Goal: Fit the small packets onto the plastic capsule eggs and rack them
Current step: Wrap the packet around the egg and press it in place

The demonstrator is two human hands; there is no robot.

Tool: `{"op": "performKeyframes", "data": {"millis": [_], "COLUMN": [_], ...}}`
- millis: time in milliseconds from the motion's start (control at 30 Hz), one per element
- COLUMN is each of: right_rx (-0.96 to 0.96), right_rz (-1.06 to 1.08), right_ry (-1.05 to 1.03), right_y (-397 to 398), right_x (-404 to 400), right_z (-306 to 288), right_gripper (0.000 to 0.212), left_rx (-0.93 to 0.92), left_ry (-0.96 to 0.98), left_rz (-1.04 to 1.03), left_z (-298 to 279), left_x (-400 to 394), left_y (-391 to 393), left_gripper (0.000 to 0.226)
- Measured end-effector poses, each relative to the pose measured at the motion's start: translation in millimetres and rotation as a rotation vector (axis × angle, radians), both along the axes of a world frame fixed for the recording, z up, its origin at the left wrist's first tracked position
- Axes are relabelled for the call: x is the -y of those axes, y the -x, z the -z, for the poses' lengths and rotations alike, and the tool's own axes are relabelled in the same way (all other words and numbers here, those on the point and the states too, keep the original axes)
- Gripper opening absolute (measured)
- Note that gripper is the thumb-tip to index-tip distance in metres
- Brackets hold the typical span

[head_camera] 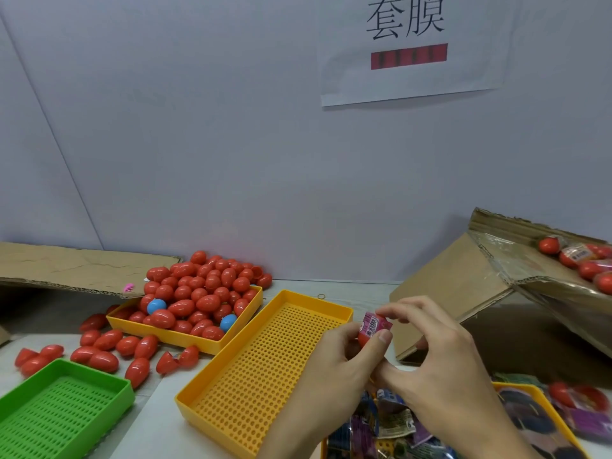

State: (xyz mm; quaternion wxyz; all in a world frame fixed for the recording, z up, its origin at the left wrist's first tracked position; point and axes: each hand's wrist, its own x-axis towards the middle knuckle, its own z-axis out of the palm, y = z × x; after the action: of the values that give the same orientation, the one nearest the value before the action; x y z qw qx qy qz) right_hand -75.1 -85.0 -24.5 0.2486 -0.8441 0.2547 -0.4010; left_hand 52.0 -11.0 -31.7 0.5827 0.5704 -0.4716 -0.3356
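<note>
Boxes of cardboard [457, 293] sit right of the empty yellow tray [265, 369]. Three yellow trays and one green tray [63, 402] show. Two blue eggs [156, 306] hide among many red eggs [198, 286]. Left hand [344, 356] and right hand [430, 352] pinch one red egg [367, 336], maybe half inside a pink packet [376, 323], above loose packets [394, 422].

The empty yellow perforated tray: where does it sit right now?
In the head view, the empty yellow perforated plastic tray lies at centre, angled, between the yellow tray heaped with red plastic eggs to its left and the person's hands to its right.
</note>
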Motion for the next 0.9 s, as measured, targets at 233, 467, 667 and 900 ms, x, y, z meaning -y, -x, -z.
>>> {"op": "performKeyframes", "data": {"millis": [233, 467, 667, 900], "right_rx": [0.037, 0.024, 0.059, 0.075], "right_rz": [-0.058, -0.017, -0.017, -0.069], "right_ry": [-0.051, -0.025, -0.03, -0.083], "right_y": [0.1, -1.4, 0.4, 0.6], "right_x": [-3.5, -4.3, -6.1, -8.3], "right_z": [-5.5, -5.7, -8.3, -11.7], "right_gripper": [0.039, 0.044, 0.046, 0.043], "left_rx": [-0.07, -0.104, -0.128, -0.209], "left_ry": [0.078, 0.084, 0.073, 0.062], "left_rz": [-0.001, -0.033, -0.02, 0.001], "left_z": [1.1, 3.1, 1.8, -3.0], "left_x": [0.5, 1.9, 2.0, 1.9], "left_y": [-0.4, 4.4, 5.8, 6.0], "left_gripper": [0.029, 0.043, 0.043, 0.041]}}
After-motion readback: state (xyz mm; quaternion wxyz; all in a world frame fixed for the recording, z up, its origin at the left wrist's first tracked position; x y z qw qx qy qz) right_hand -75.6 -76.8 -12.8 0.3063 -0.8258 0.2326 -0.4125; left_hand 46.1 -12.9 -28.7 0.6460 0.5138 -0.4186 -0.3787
